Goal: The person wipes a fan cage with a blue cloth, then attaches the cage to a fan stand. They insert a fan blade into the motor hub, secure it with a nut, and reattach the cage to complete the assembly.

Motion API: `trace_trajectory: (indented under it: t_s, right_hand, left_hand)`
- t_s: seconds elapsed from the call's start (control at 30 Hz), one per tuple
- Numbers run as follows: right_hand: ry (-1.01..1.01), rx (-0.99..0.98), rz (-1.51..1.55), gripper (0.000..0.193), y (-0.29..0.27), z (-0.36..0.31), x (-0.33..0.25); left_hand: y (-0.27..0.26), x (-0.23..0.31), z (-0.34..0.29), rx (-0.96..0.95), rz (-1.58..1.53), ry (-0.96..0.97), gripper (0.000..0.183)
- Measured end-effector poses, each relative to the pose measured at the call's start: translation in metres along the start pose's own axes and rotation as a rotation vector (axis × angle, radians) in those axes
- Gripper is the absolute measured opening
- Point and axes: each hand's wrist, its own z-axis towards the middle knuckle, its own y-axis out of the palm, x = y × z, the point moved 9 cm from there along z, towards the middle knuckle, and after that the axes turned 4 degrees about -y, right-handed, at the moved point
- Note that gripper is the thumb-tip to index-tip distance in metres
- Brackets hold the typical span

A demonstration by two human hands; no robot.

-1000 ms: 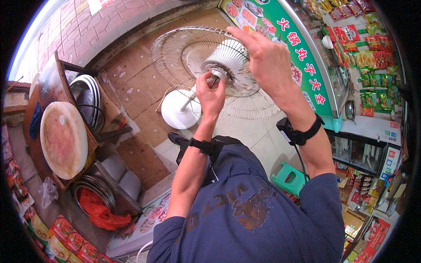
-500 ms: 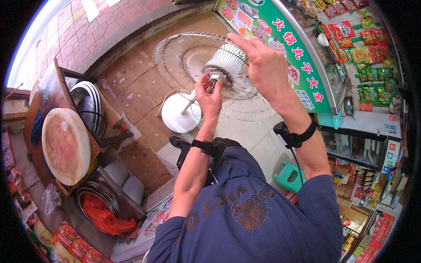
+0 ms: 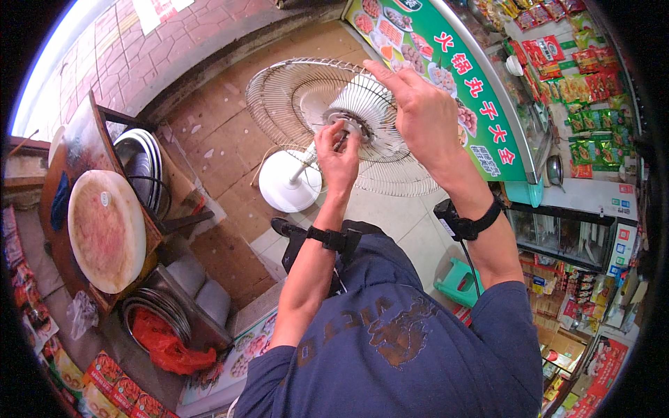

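Observation:
In front of me stands a pedestal fan with a wide wire guard [image 3: 268,94], a white round base [image 3: 282,189] and a short pole. No blades show on its front shaft. My left hand [image 3: 339,161] is closed at the centre of the fan, thumb and fingers around a small pale piece on the hub [image 3: 353,127]; the fingers mostly hide it. My right hand [image 3: 424,118] grips the guard's upper right edge, its index finger stretched along the rim and the other fingers hidden behind the hand.
Left of me, a thick round chopping board [image 3: 104,233] rests on a wooden table [image 3: 59,164], near stacked metal basins [image 3: 143,164]. A red plastic bag [image 3: 164,341] lies in lower pans. To the right are a green sign panel [image 3: 460,76], a green stool [image 3: 458,280] and hanging snack packets [image 3: 592,122].
My left fingers have turned slightly and now cover more of the pale piece at the hub. The guard's near edge has shifted a little; my right hand keeps nearly the same place.

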Motion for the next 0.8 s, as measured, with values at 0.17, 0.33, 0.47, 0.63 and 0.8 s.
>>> trace_trajectory:
  t_s: [0.17, 0.33, 0.47, 0.63, 0.8]
  right_hand:
    - [-0.002, -0.014, -0.010, 0.055, -0.001, 0.001, -0.001]
    - [0.015, -0.030, 0.002, 0.054, -0.003, 0.003, -0.003]
    - [0.012, -0.038, 0.004, 0.054, -0.004, 0.003, -0.004]
    - [-0.008, -0.018, 0.016, 0.053, -0.008, 0.006, -0.006]
    - [-0.003, -0.048, 0.013, 0.053, -0.008, 0.008, -0.008]
  left_hand:
    - [-0.007, -0.019, 0.001, 0.083, -0.089, -0.214, 0.040]
    - [0.001, 0.048, -0.016, 0.018, 0.392, 0.519, 0.047]
    - [-0.016, 0.030, -0.006, 0.085, -0.011, 0.248, 0.042]
    - [-0.011, -0.003, -0.001, 0.023, 0.093, -0.214, 0.042]
    - [0.002, 0.073, -0.025, 0.020, 0.634, 0.622, 0.041]
